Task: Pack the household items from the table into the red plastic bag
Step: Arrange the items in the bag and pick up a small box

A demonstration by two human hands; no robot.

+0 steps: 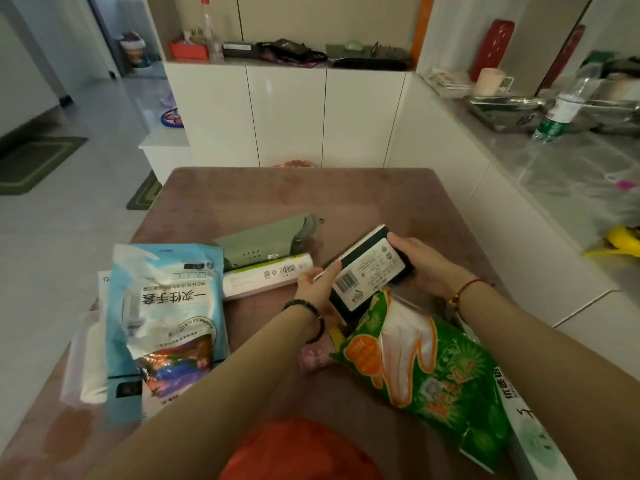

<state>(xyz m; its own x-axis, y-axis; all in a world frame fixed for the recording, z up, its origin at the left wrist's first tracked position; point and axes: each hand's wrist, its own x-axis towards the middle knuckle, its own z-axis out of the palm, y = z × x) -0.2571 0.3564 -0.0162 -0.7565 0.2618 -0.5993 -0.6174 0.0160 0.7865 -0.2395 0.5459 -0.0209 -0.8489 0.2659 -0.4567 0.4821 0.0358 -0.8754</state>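
A dark box with a white barcode label is held above the brown table by both hands: my left hand grips its near left edge and my right hand its far right end. The red plastic bag lies crumpled at the table's near edge, under my arms. A blue packet of disposable gloves lies at the left. A green glove packet lies at the right. A white roll box and a grey-green pouch sit behind.
A white package lies under the blue packet at the left edge. A pale green box sits at the near right. A small pink item lies beside my left wrist. White cabinets stand behind the table and a cluttered counter runs along the right.
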